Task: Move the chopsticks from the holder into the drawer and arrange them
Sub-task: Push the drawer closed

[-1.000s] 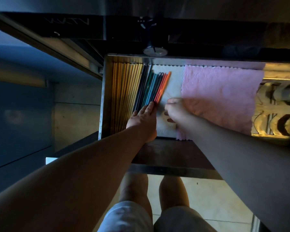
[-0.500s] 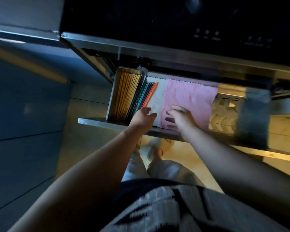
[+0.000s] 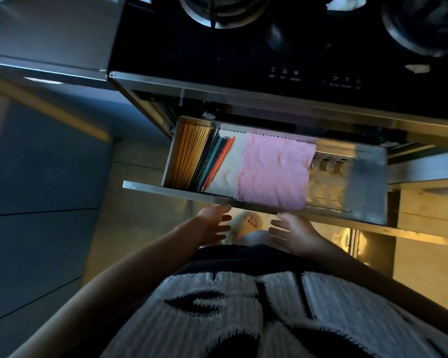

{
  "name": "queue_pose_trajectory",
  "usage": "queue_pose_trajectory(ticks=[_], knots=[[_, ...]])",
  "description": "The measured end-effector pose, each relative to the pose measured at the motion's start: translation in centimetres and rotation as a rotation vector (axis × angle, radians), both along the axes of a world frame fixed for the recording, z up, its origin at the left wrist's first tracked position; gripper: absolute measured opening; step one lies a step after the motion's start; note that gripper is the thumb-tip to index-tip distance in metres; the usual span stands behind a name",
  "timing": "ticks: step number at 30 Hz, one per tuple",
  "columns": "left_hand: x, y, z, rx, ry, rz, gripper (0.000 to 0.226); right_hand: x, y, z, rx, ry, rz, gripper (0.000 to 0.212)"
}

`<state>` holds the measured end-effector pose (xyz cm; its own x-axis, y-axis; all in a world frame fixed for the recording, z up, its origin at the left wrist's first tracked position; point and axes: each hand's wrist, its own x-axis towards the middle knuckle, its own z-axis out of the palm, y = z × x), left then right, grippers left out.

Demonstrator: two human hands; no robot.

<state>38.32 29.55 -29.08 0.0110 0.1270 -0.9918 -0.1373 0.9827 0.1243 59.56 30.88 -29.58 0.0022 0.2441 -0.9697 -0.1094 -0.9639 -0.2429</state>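
Fingers (image 3: 221,227) of both hands: loosely spread, holding nothing. We hold our left hand (image 3: 210,224) and right hand (image 3: 295,233) just below the front lip of the drawer (image 3: 166,189); contact unclear. Item, chopsticks (image 3: 192,156): up-left of the fingers, in the drawer's left end, long axes front-to-back, nearer the left hand.

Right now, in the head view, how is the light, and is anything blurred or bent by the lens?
Head view: dim overall, the stove top nearly black; warm light reaches the drawer, so the chopsticks and pink cloth read clearly; glare on its steel front edge; the wide lens slants straight edges; the left hand and right hand are shadowed, slightly soft.
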Motion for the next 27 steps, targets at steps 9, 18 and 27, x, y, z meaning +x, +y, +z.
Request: queue_pose_trajectory(ticks=[9, 18, 27], knots=[[1.2, 1.7, -0.4, -0.035, -0.175, 0.377, 0.026, 1.7, 1.0, -1.5, -0.118, 0.062, -0.244, 0.035], [0.7, 4.7, 0.2, -0.070, -0.275, 0.438, 0.033, 0.7, 4.1, -1.8, -0.099, 0.092, -0.374, 0.031], [-0.4, 9.5, -0.5, -0.034, -0.280, 0.362, 0.024, -0.6, 9.5, -1.9, -0.032, 0.115, -0.469, 0.028]])
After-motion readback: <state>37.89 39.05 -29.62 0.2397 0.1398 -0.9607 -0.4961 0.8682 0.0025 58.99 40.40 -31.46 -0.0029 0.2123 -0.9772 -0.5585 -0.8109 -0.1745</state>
